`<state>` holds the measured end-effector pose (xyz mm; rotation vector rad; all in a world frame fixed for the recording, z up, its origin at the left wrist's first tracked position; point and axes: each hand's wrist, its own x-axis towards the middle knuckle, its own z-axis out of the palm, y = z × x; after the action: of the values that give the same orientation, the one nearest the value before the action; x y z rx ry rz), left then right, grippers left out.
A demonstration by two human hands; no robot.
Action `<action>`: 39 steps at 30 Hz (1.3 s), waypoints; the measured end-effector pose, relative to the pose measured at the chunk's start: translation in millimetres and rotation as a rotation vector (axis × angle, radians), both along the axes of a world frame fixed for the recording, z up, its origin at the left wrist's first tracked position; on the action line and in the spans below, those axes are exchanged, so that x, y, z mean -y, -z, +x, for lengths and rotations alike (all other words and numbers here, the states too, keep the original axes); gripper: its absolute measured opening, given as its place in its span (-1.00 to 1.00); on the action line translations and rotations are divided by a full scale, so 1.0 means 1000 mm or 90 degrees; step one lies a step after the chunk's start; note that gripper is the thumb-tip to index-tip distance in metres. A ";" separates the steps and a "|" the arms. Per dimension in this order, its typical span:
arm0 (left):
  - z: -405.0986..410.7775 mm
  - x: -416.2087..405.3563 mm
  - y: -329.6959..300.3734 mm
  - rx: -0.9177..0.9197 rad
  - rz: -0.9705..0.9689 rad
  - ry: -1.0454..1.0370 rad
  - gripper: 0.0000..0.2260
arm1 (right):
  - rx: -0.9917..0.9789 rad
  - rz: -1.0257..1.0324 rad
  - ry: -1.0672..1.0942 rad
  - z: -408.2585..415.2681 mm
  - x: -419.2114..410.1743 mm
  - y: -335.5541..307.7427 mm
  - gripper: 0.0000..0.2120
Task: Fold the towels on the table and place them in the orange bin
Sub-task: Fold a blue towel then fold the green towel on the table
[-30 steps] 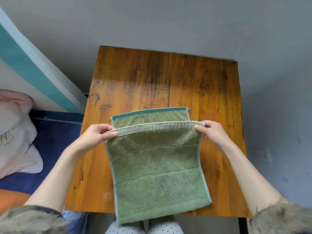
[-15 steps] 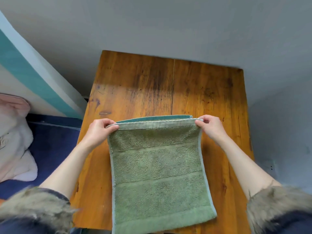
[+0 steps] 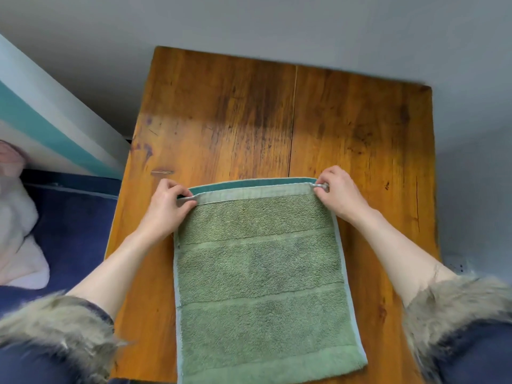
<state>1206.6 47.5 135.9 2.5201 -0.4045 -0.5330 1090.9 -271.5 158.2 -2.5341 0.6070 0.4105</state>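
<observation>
Nearest the camera, two fur-trimmed cuffs [image 3: 454, 309] frame the view, bare forearms reaching forward over the table [image 3: 235, 112]. Between the arms lies the green towel [image 3: 257, 275], folded double and flat on the wood, its near edge at the table's front edge. Follow it up to the fingers: the left hand [image 3: 166, 206] pinches the top layer's far-left corner, fingers curled over the pale hem. The right hand [image 3: 339, 194] pinches the far-right corner the same way, fingers closed on the hem. Just beyond the fingertips a thin teal strip of the lower layer's edge peeks out. Past the fingers, bare wood runs to the grey wall. Left of the left hand, off the table, sits a blue bed [image 3: 72, 225] with a white pillow [image 3: 16, 231].
</observation>
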 end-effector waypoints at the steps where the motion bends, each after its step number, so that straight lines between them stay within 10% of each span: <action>1: 0.001 0.002 -0.002 -0.016 0.001 -0.009 -0.85 | -0.028 -0.004 -0.001 0.003 0.001 -0.001 -0.86; 24: -0.011 -0.029 -0.085 -0.229 -0.266 -0.097 -0.88 | 0.113 0.290 0.295 -0.061 -0.005 -0.087 -0.94; 39: -0.003 -0.016 -0.274 0.028 -0.435 -0.024 -0.86 | 0.413 0.292 0.268 -0.077 0.005 -0.280 -0.94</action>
<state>1203.8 63.5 410.2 1.8768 -0.4608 -0.2601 1014.4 -276.9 438.6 -1.8719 0.6638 -0.3747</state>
